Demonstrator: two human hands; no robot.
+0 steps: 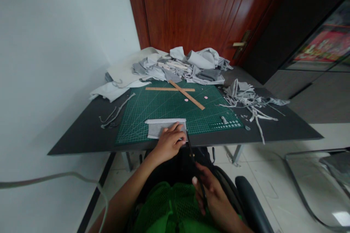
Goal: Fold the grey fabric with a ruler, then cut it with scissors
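A grey piece of fabric (155, 129) with a paler strip along its far edge lies on the green cutting mat (164, 106), near the table's front edge. My left hand (171, 141) rests on its right part with the fingers spread over the cloth. Below the table edge my right hand (209, 188) is wrapped round the handles of black scissors (190, 150). Their blades point away from me and reach the fabric's right edge. Whether the blades are parted is too small to tell.
Two wooden rulers (191, 99) cross on the mat. Behind lies a heap of grey and white cloth (177, 66); fabric scraps (240, 93) lie at the right. Cords (117, 113) lie at the left. A chair armrest (251, 204) stands at the lower right.
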